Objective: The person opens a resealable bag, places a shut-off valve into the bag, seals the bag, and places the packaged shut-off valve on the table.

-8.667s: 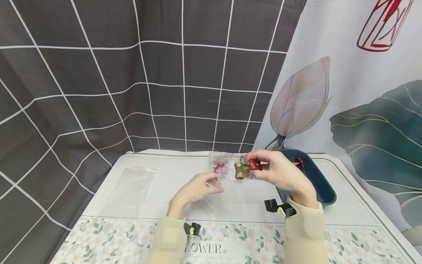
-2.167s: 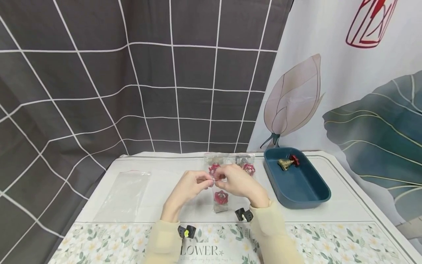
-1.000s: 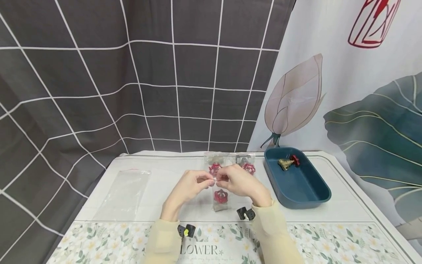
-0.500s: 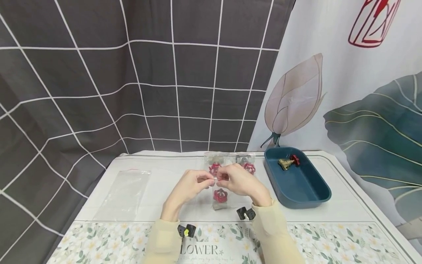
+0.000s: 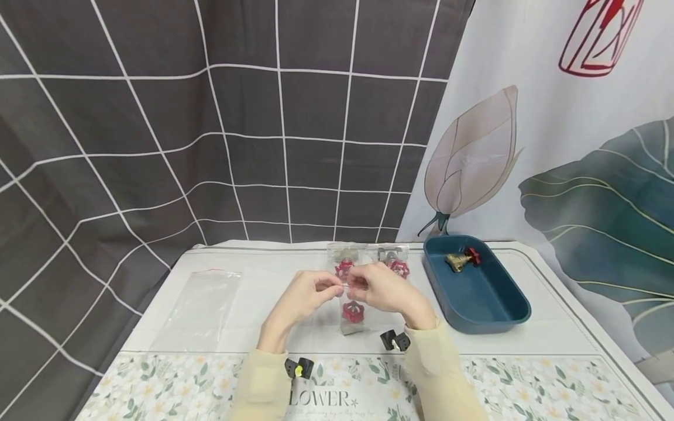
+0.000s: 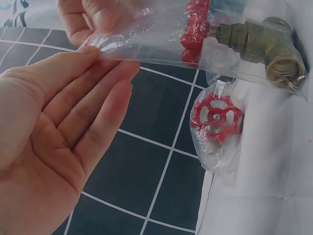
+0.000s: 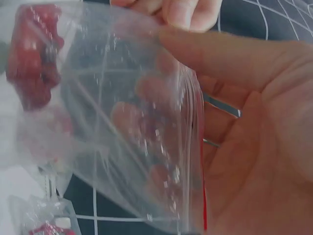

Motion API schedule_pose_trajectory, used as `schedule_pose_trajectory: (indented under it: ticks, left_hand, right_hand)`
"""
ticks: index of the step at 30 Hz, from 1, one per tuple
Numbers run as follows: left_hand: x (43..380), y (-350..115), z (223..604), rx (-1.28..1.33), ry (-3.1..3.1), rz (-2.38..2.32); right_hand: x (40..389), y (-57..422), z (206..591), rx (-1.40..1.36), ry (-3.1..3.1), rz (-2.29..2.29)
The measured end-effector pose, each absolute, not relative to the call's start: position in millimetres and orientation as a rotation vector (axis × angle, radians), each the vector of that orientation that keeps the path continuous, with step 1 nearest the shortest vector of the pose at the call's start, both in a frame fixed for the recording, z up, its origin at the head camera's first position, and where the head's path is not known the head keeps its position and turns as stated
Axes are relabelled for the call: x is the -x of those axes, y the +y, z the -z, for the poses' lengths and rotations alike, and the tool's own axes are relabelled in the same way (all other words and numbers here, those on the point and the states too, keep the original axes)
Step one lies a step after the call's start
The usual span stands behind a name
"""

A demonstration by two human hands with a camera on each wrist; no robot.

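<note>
A clear zip bag point(image 7: 132, 112) with a red line along its mouth hangs between my hands. Inside its lower end is a brass valve point(image 6: 249, 41) with a red handwheel point(image 5: 353, 311). My left hand point(image 5: 304, 295) pinches one side of the bag's mouth between thumb and index finger; its other fingers are extended in the left wrist view. From the other side, my right hand point(image 5: 387, 289) pinches the mouth close to the left fingertips, its remaining fingers behind the clear plastic. Whether the zip is sealed cannot be told.
Behind the hands lie two more bagged valves, a left one point(image 5: 344, 267) and a right one point(image 5: 399, 268). To the right stands a blue tray point(image 5: 489, 304) holding an unbagged brass valve point(image 5: 457, 262). A flat empty zip bag point(image 5: 197, 310) lies on the left.
Earliest, my right hand held a bare brass valve near the table's back; now both hands pinch a bag with a valve inside. Over the last second the hands have barely moved.
</note>
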State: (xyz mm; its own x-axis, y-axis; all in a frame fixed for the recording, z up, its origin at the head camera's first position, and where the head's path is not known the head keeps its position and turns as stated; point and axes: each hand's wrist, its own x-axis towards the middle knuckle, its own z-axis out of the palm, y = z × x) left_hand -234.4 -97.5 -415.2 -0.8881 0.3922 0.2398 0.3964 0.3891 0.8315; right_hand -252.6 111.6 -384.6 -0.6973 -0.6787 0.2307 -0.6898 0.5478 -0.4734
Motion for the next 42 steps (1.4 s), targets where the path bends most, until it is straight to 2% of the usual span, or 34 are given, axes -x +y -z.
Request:
schedule_pose_trajectory:
  ticks: [34, 42]
  left_hand:
    - [233.7, -97.6, 414.0, 0.755, -2.624, 1.536]
    - [232.8, -97.9, 415.3, 0.750, -2.624, 1.545]
  right_hand:
    - [253.2, 122.7, 381.8, -1.145, -2.868, -0.897]
    - [252.5, 121.4, 383.4, -1.235, -2.798, -0.915]
